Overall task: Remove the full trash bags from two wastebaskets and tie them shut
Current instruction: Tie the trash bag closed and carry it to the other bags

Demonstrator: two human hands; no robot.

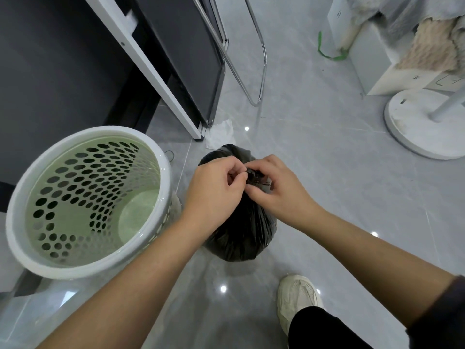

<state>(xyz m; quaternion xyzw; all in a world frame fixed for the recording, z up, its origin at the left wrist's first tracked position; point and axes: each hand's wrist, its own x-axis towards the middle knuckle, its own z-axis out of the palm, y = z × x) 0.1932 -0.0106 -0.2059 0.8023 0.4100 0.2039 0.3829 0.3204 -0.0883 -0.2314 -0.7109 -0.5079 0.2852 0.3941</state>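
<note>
Beside the empty basket [83, 133] the bag [241, 235] sat on the floor, and with the left hand [214, 190] and right hand [279, 192] each pinching its gathered neck [254, 175] (fingers curled close), the knot probably wanted a firm outward pull, kept low

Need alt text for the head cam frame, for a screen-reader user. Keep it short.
Left hand and right hand pinch the gathered neck of a black trash bag standing on the grey floor, apparently tying it. A perforated white wastebasket stands to its left, and a white shoe shows below.
</note>
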